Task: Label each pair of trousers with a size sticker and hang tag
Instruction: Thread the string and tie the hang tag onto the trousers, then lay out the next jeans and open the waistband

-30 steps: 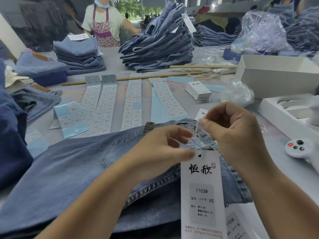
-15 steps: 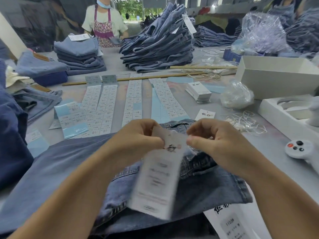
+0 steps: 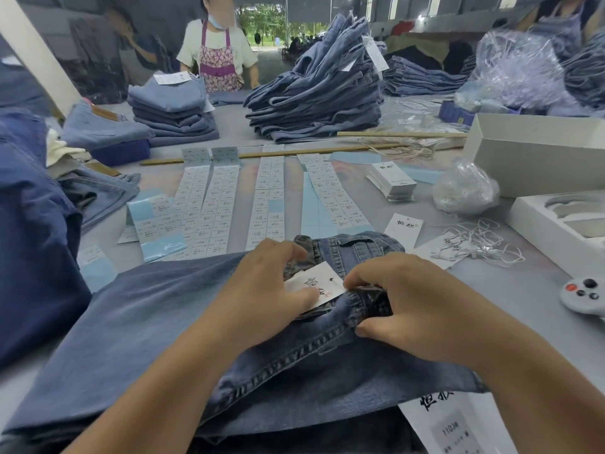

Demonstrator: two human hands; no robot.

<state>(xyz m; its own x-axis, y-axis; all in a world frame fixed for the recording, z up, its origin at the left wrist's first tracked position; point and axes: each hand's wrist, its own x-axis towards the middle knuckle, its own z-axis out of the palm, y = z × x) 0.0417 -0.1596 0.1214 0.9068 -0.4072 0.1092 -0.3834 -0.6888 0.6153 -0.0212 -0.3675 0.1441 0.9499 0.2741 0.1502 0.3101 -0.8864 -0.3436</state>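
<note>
Four sticker strips (image 3: 229, 204) lie beyond jeans (image 3: 163, 322), hands (image 3: 327, 296).

Soft, even daylight from the open doorway behind; faint shadows, wide-angle bending at the edges, slight overall softness.

Single view only: head cam, worn by the person, wide-angle, so straight edges bow toward the frame borders. It looks forward and down across the counter (image 3: 537, 290). Both forearms enter from the bottom edge; the hands, left hand (image 3: 262, 290) and right hand (image 3: 409, 299), sit close to the lens at lower centre, over the trousers (image 3: 131, 322) that fill the near foreground. Mid-frame: sticker sheets (image 3: 212, 204) further along the counter. Top of frame reaches the far side: jeans stack (image 3: 320, 96) and a person in an apron (image 3: 217, 57) facing the camera. No second view, so no overlap.
</note>
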